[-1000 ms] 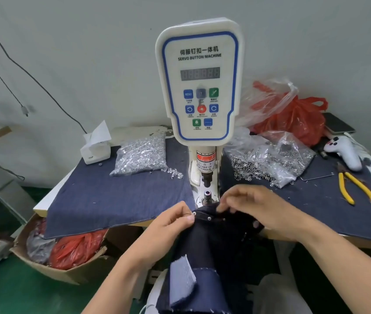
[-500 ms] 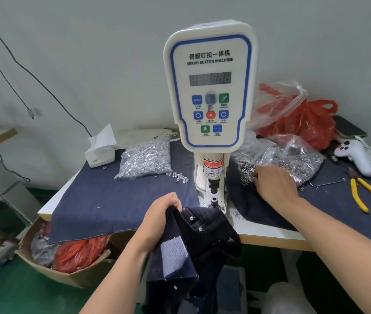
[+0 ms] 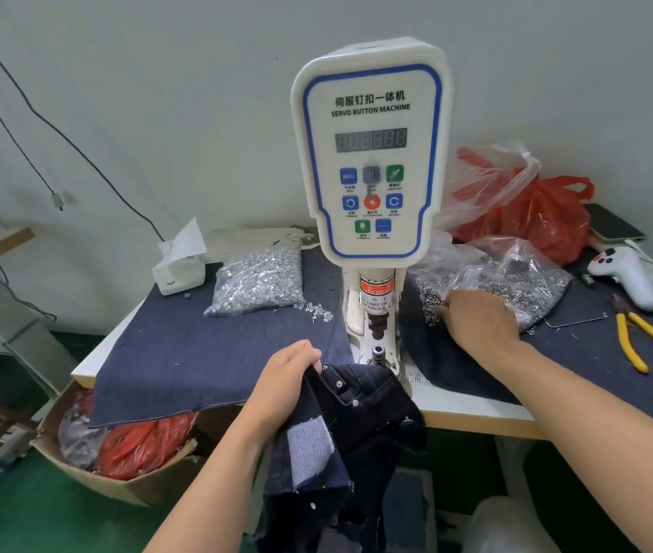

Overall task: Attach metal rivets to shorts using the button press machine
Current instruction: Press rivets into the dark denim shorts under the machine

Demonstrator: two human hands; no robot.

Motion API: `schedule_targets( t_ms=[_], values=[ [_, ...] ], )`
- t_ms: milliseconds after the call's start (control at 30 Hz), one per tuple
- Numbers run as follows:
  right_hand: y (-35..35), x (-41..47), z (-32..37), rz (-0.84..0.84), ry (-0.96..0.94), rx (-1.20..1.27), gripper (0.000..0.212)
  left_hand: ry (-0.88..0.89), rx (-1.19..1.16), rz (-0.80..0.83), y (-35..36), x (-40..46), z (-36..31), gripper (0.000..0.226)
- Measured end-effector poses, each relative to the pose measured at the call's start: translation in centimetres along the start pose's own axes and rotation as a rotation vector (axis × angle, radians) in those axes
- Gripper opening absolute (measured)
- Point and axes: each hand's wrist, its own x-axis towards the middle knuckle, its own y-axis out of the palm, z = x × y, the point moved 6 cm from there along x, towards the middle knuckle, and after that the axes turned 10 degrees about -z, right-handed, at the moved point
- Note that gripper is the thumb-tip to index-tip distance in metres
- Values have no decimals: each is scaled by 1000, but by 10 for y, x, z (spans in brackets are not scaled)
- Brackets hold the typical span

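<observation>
**Fetching the next rivet: shorts partly done, press idle**

Holding the dark denim shorts just in front of the button press machine, the left hand had its fingers curled round a bunched fold of the waistband edge. The garment hung off the desk edge in front of the machine, not yet laid on the lower die.

Done so far, as judged from the fabric: at least three metal rivets were already seated along the pocket area nearest the machine, and one more showed lower on the hanging cloth. How many positions were left could not be told from this view.

The right hand lay to the right of the machine, fingers bent down into the spill of dark ring-shaped parts at the mouth of the clear bag. Whether it had pinched a piece could not be told; the fingertips were hidden.

A second bag of silver pieces sat to the left of the machine, untouched.

Remaining, by my estimate: pick the part, load it at the die, position the next spot of the shorts under the punch, press. Warning label on the machine column noted fingers; cloth bunching near the die was the likely fault.
</observation>
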Motion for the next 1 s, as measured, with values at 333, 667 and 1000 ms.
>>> schedule_targets(
  t_ms=[333, 667, 1000],
  values=[
    [-2, 0, -4, -6, 94, 127, 15, 7, 18, -5, 1, 1, 4, 30],
    [-12, -6, -7, -88, 162, 352, 12, -10, 21, -18, 3, -1, -1, 25],
    [-8, -11, -10, -16, 200, 473, 12, -31, 26, -25, 3, -5, -4, 24]
  ],
)
